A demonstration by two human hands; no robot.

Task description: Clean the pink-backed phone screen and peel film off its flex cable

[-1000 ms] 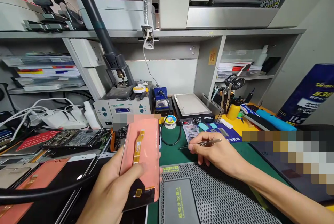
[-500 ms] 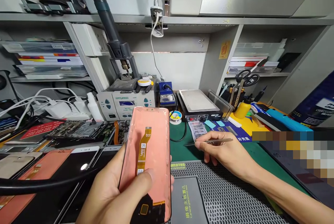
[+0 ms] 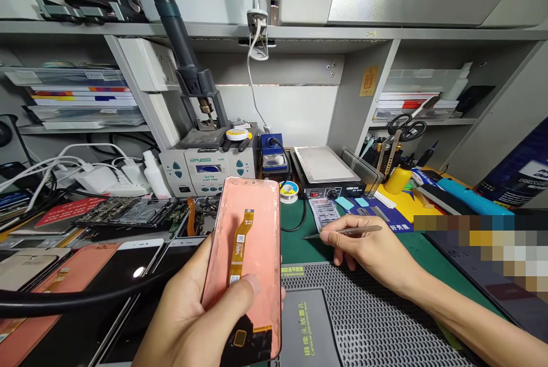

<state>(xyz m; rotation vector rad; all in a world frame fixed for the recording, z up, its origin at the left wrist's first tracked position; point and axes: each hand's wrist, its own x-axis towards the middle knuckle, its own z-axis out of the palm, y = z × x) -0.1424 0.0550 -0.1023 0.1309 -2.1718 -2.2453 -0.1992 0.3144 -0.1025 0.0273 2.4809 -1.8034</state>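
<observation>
A phone screen (image 3: 261, 247) with a salmon-pink back is held up in my left hand (image 3: 205, 310), its thumb pressed over the lower back and the other fingers behind it. Down its middle runs a gold flex cable (image 3: 240, 247), partly covered by the thumb at its lower end. My right hand (image 3: 357, 244) rests low over the green mat, pinching slim metal tweezers (image 3: 357, 231) whose tip points left toward the screen, apart from it. Under both arms lies a grey textured pad (image 3: 368, 304) with yellow printing.
Several phone screens and boards (image 3: 137, 216) crowd the left side. Behind stand a rework station (image 3: 208, 173), a solder spool (image 3: 289, 191) and a flat heating plate (image 3: 327, 167). At right are a yellow bottle (image 3: 398, 177) and scissors (image 3: 406, 126). A black cable (image 3: 85, 302) crosses at left.
My left hand and the phone screen have shifted slightly right and down. My right hand with the tweezers stays almost still.
</observation>
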